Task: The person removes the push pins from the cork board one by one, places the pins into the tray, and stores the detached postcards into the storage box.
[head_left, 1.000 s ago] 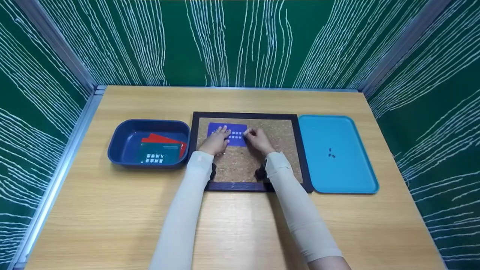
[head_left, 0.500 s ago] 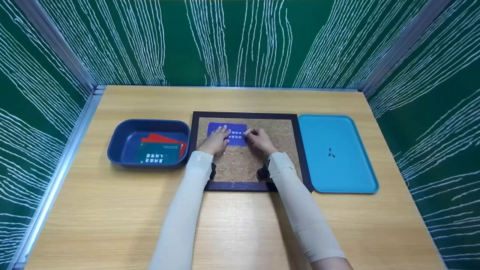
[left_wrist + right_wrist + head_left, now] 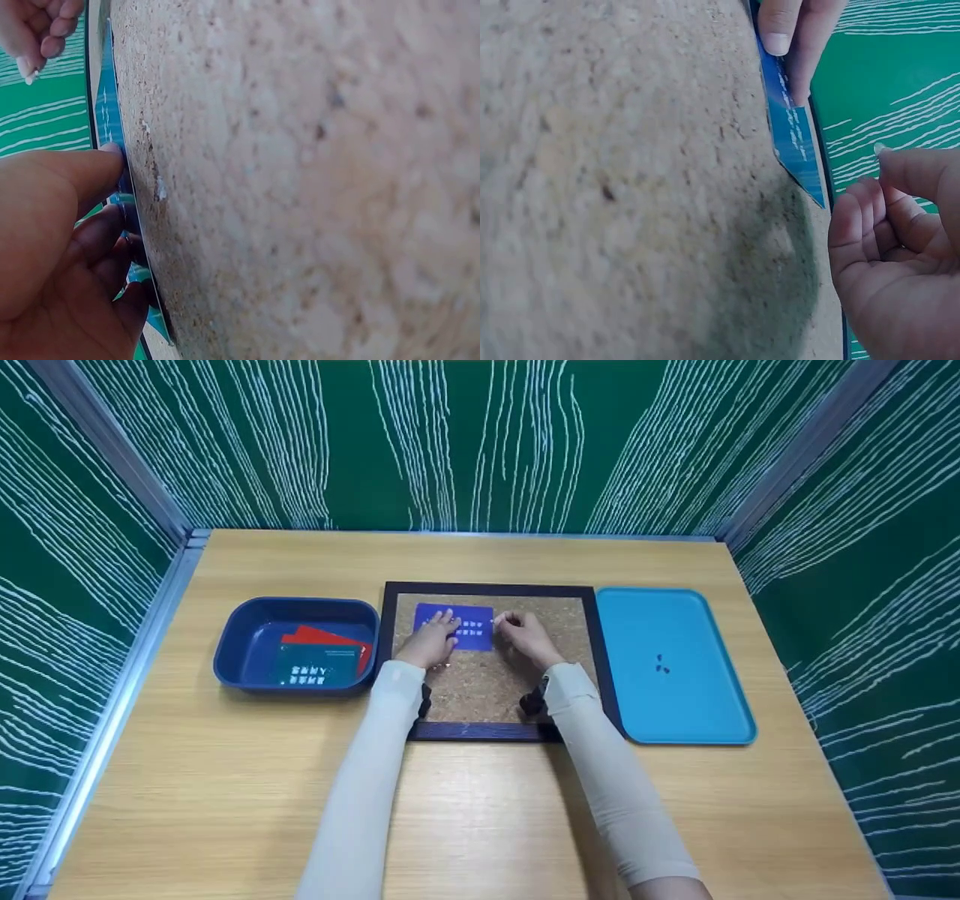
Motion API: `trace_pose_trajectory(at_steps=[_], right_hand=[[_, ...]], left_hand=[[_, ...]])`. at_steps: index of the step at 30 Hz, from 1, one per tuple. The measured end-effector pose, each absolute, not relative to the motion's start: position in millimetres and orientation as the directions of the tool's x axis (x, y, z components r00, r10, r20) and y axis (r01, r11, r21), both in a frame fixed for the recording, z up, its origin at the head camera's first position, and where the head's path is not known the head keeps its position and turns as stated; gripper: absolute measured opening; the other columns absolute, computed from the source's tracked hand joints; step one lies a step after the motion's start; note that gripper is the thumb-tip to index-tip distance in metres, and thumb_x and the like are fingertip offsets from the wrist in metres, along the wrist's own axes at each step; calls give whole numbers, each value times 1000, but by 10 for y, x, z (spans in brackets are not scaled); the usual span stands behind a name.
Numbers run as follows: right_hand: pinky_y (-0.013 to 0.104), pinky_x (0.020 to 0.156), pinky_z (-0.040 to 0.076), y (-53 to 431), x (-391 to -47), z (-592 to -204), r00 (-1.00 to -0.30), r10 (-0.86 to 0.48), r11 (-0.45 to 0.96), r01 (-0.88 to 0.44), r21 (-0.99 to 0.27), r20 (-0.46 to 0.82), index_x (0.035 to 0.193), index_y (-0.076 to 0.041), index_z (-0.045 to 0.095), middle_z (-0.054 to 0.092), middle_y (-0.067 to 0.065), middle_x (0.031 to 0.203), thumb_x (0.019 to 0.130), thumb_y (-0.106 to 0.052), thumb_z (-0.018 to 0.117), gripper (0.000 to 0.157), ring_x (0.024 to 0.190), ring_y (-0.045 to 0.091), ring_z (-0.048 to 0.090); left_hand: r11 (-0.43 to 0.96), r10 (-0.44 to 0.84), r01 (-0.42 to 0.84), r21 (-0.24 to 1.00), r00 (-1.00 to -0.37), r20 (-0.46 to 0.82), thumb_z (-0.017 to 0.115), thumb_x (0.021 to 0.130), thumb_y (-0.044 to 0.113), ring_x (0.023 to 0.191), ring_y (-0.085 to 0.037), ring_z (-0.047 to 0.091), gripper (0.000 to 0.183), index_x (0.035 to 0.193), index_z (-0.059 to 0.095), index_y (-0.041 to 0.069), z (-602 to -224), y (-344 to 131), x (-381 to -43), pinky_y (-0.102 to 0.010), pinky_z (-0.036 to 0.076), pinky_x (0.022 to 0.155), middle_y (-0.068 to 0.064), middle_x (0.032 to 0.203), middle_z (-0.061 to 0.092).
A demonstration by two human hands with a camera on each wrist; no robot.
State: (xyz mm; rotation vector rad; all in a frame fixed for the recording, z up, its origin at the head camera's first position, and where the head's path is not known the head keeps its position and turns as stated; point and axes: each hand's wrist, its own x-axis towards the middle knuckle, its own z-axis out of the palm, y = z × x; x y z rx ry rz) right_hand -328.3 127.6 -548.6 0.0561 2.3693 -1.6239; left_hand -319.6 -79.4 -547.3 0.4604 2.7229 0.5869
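A purple-blue card (image 3: pixel 474 630) with white print lies on the upper left part of a dark-framed corkboard (image 3: pixel 472 690). My left hand (image 3: pixel 429 641) rests on the card's left part with its fingers spread, pressing it to the cork. Just off the card's right edge is my right hand (image 3: pixel 529 636), fingers curled. Between its thumb and forefinger it pinches a tiny pale thing (image 3: pixel 879 149), apparently a thumbtack, mostly hidden by the fingertips. The right wrist view has this hand (image 3: pixel 900 240) raised above the cork, apart from the card (image 3: pixel 799 150).
Left of the board stands a navy plastic basin (image 3: pixel 247 679) holding a green card (image 3: pixel 319 664) and a red card (image 3: pixel 319 636). A light blue tray (image 3: pixel 690 705) with several tiny dark pieces (image 3: pixel 662 664) lies to the right. Green walls enclose the wooden table (image 3: pixel 480 825).
My right hand has drawn slightly right, from the card's right edge to just off it. The left hand and the card have stayed in place.
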Motion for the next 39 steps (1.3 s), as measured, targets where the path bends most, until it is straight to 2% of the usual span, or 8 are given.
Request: trace_pose_trajectory(at_steps=[8, 12, 16, 21, 24, 28, 32, 39], right_hand=[[27, 75, 45, 1409, -3271, -5395, -969, -119, 375, 157, -914, -216, 105, 0, 62, 58, 11, 100, 98, -19, 52, 23, 88, 20, 52], [34, 84, 48, 1504, -3253, -5358, -973, -118, 355, 147, -923, -200, 110, 4, 61, 58, 9, 99, 99, -22, 53, 29, 95, 26, 53], [37, 87, 48, 1615, -3232, -5345, -978, -106, 334, 135, -933, -179, 110, 5, 61, 56, 8, 97, 99, -23, 54, 31, 95, 26, 52], [38, 88, 48, 1771, -3187, -5340, -976, -79, 334, 164, -928, -200, 111, 3, 60, 58, 15, 107, 98, -25, 55, 32, 97, 26, 53], [36, 88, 49, 1859, -3162, -5345, -979, -72, 328, 159, -931, -193, 114, 6, 60, 56, 12, 100, 99, -25, 54, 34, 94, 22, 53], [32, 84, 50, 1968, -3140, -5373, -984, -56, 314, 141, -939, -167, 113, 7, 61, 54, 1, 87, 98, -22, 55, 34, 84, 15, 53], [32, 80, 50, 2073, -3119, -5399, -990, -46, 305, 116, -945, -136, 112, 8, 62, 54, -3, 83, 97, -20, 57, 33, 81, 14, 53], [32, 79, 49, 2246, -3076, -5414, -990, -41, 304, 119, -945, -137, 112, 11, 59, 54, 4, 85, 97, -20, 57, 35, 79, 17, 52]], left_hand=[[858, 375, 240, 454, -896, -237, 42, 103, 22, 149, -27, 13, 49, 150, 33, 10, -5468, -800, -3204, -42, 13, 123, -8, 160, 19], [858, 376, 240, 453, -895, -238, 42, 103, 21, 149, -27, 13, 49, 150, 33, 10, -5473, -803, -3205, -43, 13, 123, -8, 160, 18], [854, 381, 241, 462, -893, -238, 42, 103, 21, 149, -27, 12, 49, 150, 33, 10, -5471, -800, -3203, -42, 12, 123, -9, 160, 18], [852, 385, 241, 465, -890, -244, 41, 103, 21, 149, -27, 12, 49, 150, 32, 10, -5472, -802, -3201, -42, 11, 123, -8, 160, 17], [849, 385, 238, 471, -890, -243, 41, 103, 21, 149, -27, 12, 49, 150, 32, 11, -5470, -804, -3201, -43, 11, 123, -8, 160, 17], [850, 389, 247, 466, -890, -239, 41, 103, 21, 149, -28, 12, 49, 150, 32, 10, -5475, -808, -3205, -43, 12, 123, -9, 160, 17], [850, 396, 259, 459, -888, -233, 41, 103, 21, 149, -29, 13, 49, 150, 33, 8, -5481, -812, -3212, -43, 12, 123, -11, 160, 18], [858, 387, 249, 450, -889, -246, 40, 103, 22, 150, -27, 12, 49, 150, 31, 10, -5486, -801, -3208, -41, 11, 123, -9, 161, 16]])
